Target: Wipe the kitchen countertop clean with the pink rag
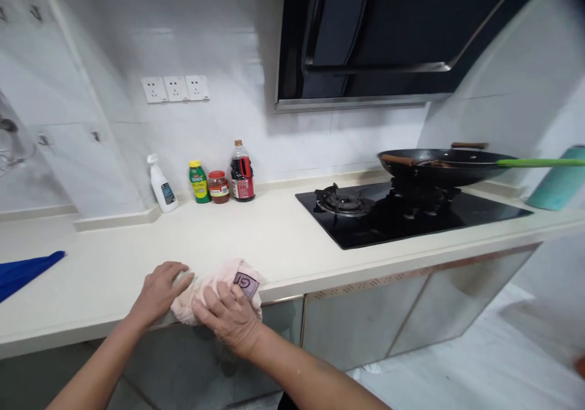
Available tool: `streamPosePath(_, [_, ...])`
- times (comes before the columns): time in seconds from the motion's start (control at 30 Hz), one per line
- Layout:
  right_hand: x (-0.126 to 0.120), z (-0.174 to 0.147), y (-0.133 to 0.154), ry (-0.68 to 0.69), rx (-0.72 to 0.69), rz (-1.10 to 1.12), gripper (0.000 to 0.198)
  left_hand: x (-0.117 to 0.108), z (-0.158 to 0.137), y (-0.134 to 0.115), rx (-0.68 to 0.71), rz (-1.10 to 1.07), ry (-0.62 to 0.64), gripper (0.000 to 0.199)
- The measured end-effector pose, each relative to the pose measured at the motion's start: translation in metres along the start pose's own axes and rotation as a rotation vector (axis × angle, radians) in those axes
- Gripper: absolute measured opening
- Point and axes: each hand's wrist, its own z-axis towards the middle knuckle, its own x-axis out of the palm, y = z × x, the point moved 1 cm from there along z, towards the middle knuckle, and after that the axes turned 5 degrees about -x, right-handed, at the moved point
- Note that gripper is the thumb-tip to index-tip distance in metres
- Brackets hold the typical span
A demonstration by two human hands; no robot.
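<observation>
A pale pink fluffy towel (185, 306) with a grey label (247, 284) lies bunched over the front edge of the white countertop (274, 233). My right hand (231, 315) presses on it from above, fingers bent over the fabric. At the towel's left side is my left hand (159, 293), thumb and fingers apart, fingertips over the counter beside the fabric. Whether its thumb touches the towel I cannot tell.
Along the wall stand a white spray bottle (162, 184), a green bottle with yellow cap (199, 183), a red-lidded jar (219, 188) and a dark sauce bottle (242, 175). Right, a wok (443, 169) sits on the gas hob (365, 227). A blue cloth (27, 273) lies left.
</observation>
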Motion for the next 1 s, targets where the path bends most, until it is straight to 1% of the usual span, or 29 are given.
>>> streamPosePath(0.03, [-0.003,-0.009,-0.008,-0.056,-0.021,-0.017,0.039,0.000,0.001,0.002,0.001,0.012,0.004,0.050])
streamPosePath(0.1, [-0.014,-0.033,-0.031,-0.155,-0.020,-0.058,0.036,-0.001,0.004,0.006,-0.013,0.042,0.008,0.051])
streamPosePath(0.13, [-0.023,-0.048,-0.046,-0.185,-0.003,-0.084,0.036,-0.002,0.005,0.007,-0.022,0.057,0.012,0.052])
streamPosePath(0.2, [-0.044,-0.083,-0.081,-0.188,0.042,-0.146,0.037,-0.002,0.008,0.008,-0.040,0.079,0.031,0.052])
streamPosePath(0.37, [-0.106,-0.178,-0.179,-0.041,0.152,-0.269,0.040,0.000,0.009,0.011,-0.038,0.093,0.043,0.053])
streamPosePath(0.53, [-0.157,-0.257,-0.265,0.072,0.174,-0.262,0.040,0.002,0.010,0.012,-0.034,0.096,0.020,0.053])
streamPosePath(0.6, [-0.176,-0.284,-0.293,0.153,0.253,-0.284,0.040,0.003,0.010,0.012,-0.031,0.087,0.005,0.050])
streamPosePath(0.67, [-0.194,-0.303,-0.315,0.245,0.386,-0.337,0.043,0.004,0.010,0.012,-0.031,0.074,-0.009,0.046])
streamPosePath(0.73, [-0.208,-0.311,-0.326,0.327,0.490,-0.390,0.046,0.006,0.012,0.013,-0.030,0.070,-0.019,0.045])
streamPosePath(0.77, [-0.213,-0.310,-0.327,0.364,0.509,-0.405,0.048,0.007,0.013,0.014,-0.030,0.071,-0.021,0.045])
streamPosePath(0.83, [-0.216,-0.299,-0.320,0.437,0.497,-0.414,0.053,0.008,0.014,0.015,-0.030,0.079,-0.015,0.045])
streamPosePath(0.9, [-0.210,-0.280,-0.305,0.476,0.471,-0.406,0.055,0.010,0.016,0.017,-0.032,0.092,-0.013,0.045])
streamPosePath(1.0, [-0.186,-0.244,-0.268,0.439,0.441,-0.353,0.053,0.011,0.018,0.019,-0.033,0.100,-0.014,0.042])
